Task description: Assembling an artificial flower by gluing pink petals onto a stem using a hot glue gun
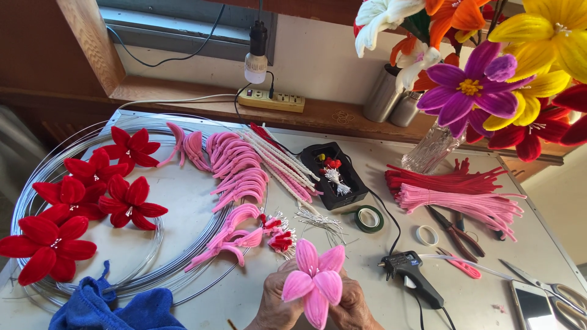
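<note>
A pink fuzzy flower (316, 281) with several petals is held up at the bottom centre. My left hand (276, 302) grips it from the left underneath. My right hand (353, 305) closes on its base from the right. Just behind the flower lie curved pink petal pieces (235, 171) in rows and small red-tipped stamen bundles (278, 235). A black glue gun (411, 274) lies right of my hands.
Several finished red flowers (92, 195) rest on a coil of wire (177, 263) at left, above a blue cloth (116, 305). Green tape roll (369, 219), black tray (333, 174), red and pink stems (455, 192), pliers (455, 232), scissors (544, 287), a phone (535, 305) and a vase of flowers (477, 91) are at right.
</note>
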